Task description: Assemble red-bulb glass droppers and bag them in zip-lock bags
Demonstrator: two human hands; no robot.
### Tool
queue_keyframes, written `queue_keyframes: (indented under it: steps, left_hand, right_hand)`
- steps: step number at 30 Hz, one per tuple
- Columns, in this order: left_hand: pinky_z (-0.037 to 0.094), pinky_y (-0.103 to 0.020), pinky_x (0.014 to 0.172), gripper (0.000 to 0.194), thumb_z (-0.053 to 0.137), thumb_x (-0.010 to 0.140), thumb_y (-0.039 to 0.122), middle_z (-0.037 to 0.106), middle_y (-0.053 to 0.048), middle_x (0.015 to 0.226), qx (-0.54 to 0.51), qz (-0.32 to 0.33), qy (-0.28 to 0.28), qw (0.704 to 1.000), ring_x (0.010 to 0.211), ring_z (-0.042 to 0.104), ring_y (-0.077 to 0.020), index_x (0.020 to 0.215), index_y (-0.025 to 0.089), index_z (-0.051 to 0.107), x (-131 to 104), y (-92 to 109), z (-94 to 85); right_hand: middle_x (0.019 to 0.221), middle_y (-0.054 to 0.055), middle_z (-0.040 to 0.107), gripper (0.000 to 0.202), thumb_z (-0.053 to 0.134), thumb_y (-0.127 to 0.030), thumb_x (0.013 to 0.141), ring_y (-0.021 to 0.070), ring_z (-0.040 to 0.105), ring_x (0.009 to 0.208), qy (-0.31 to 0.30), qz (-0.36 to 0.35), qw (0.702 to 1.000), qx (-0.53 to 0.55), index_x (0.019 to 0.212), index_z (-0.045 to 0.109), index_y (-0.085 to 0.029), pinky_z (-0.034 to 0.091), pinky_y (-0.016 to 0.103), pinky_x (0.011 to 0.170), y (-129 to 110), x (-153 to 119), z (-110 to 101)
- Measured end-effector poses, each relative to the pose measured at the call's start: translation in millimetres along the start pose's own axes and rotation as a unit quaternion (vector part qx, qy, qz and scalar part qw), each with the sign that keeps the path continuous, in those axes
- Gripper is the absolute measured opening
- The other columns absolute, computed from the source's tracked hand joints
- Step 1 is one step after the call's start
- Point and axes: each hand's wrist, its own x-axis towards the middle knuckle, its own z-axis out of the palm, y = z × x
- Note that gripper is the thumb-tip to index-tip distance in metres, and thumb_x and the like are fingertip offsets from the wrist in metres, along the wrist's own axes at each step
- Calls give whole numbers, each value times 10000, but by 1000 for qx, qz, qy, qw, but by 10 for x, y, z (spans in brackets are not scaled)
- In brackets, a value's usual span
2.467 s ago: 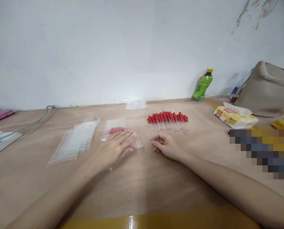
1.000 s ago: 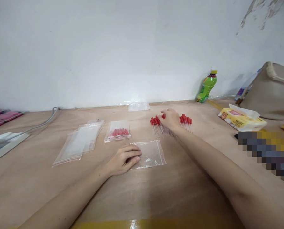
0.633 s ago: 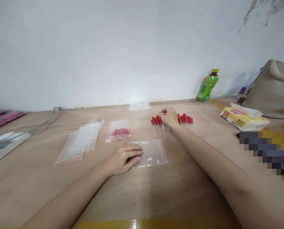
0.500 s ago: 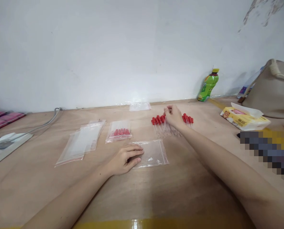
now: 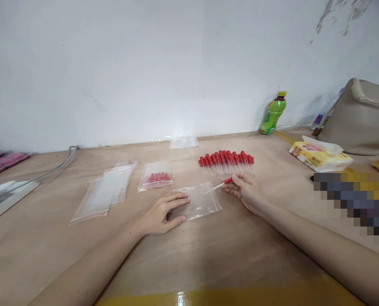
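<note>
My left hand [image 5: 164, 211] lies with fingers apart on the left part of a clear zip bag [image 5: 200, 202], pressing it to the table. Between thumb and fingers of my right hand [image 5: 247, 194] is a glass dropper [image 5: 228, 180], pinched by its red rubber bulb. Its glass tip points left, at the bag's open-looking right edge; whether the tip is inside I cannot tell. Behind my right hand, several red-bulbed droppers [image 5: 226, 158] lie in a fanned row, bulbs toward the wall. Left of the bag rests another zip bag [image 5: 157, 176] with red-bulbed droppers in it.
Flat zip bags [image 5: 108, 189] overlap at left, and one more bag [image 5: 183, 143] lies by the wall. A power strip [image 5: 14, 197] with a cable sits far left. At right stand a green bottle [image 5: 274, 114], a tissue pack [image 5: 321, 156] and a grey handbag [image 5: 358, 119].
My right hand has come back from the dropper row toward the zip bag, bringing one dropper along. My left hand stays on the bag. The view has shifted slightly.
</note>
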Motion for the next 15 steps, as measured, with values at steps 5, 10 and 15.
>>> queue_keyframes:
  steps: [5, 10, 15]
  left_hand:
    - [373, -431, 979, 484, 534, 805, 304, 497, -105, 1266, -4, 6, 2, 1000, 1176, 444, -242, 1269, 201, 440, 3, 9, -3]
    - [365, -431, 987, 499, 528, 810, 298, 483, -109, 1281, -1, 10, -3, 1000, 1187, 434, -237, 1287, 201, 416, -6, -4, 8]
    - [366, -424, 989, 496, 535, 805, 292, 516, -113, 1248, -13, 22, 3, 1000, 1167, 458, -236, 1277, 183, 430, 18, -1, 9]
  right_hand:
    - [781, 15, 639, 239, 666, -335, 680, 124, 605, 693, -152, -29, 972, -174, 815, 544, -180, 487, 270, 652, -62, -55, -81]
    - [713, 8, 600, 162, 621, -337, 714, 138, 538, 666, -219, -159, 879, -392, 783, 623, -191, 443, 286, 635, -171, -98, -62]
    - [798, 24, 601, 140, 617, -334, 726, 158, 545, 785, -264, -221, 848, -403, 754, 660, -204, 420, 319, 759, -129, -80, 40]
